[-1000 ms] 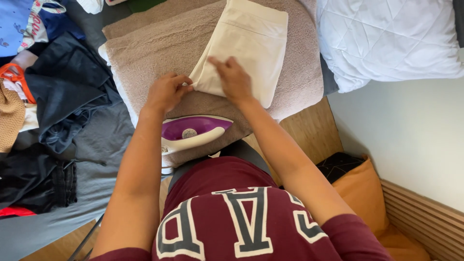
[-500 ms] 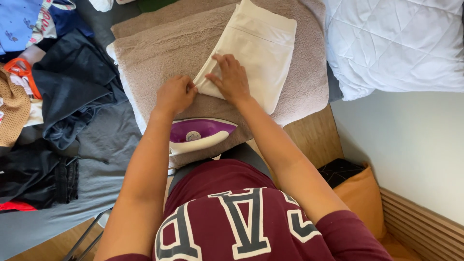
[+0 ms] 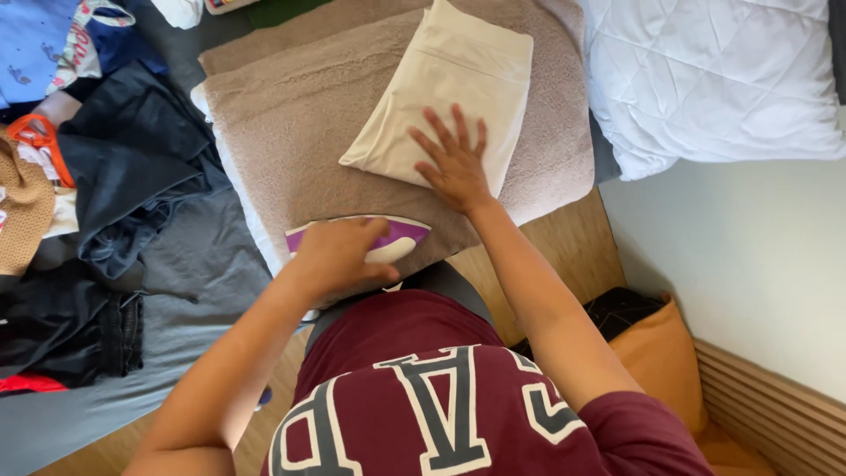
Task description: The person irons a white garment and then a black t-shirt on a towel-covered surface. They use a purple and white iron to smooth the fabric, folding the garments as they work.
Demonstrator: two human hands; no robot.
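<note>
- A grey sheet [image 3: 189, 264] is spreading over the left side of the view, and a heap of dark clothes [image 3: 115, 176] is lying on it, with a tan knitted piece [image 3: 22, 211] and a blue patterned cloth [image 3: 40, 44] sitting at the far left edge.
- A white quilted pillow [image 3: 705, 79] is filling the upper right corner, just beside the towel's right edge.
- A beige towel [image 3: 282, 132] is lying spread across the middle as a pad, with a wooden surface [image 3: 555, 247] showing under its near right corner.
- A cream folded cloth [image 3: 458, 88] is lying tilted on the towel, towards its upper right part.
- An orange cushion [image 3: 661, 353] is sitting low at the right, with something black resting just beside its upper left.
- A purple and white iron [image 3: 401, 238] is resting on the near edge of the towel, just below the folded cloth and apart from it.
- The right hand [image 3: 454, 163] is pressing flat on the near corner of the cream folded cloth, its grip fully spread, fingers apart, clasping nothing.
- The left hand [image 3: 339, 256] is covering the top of the iron, its grip curling down over the handle; whether the fingers are closing fully around it I cannot tell.
</note>
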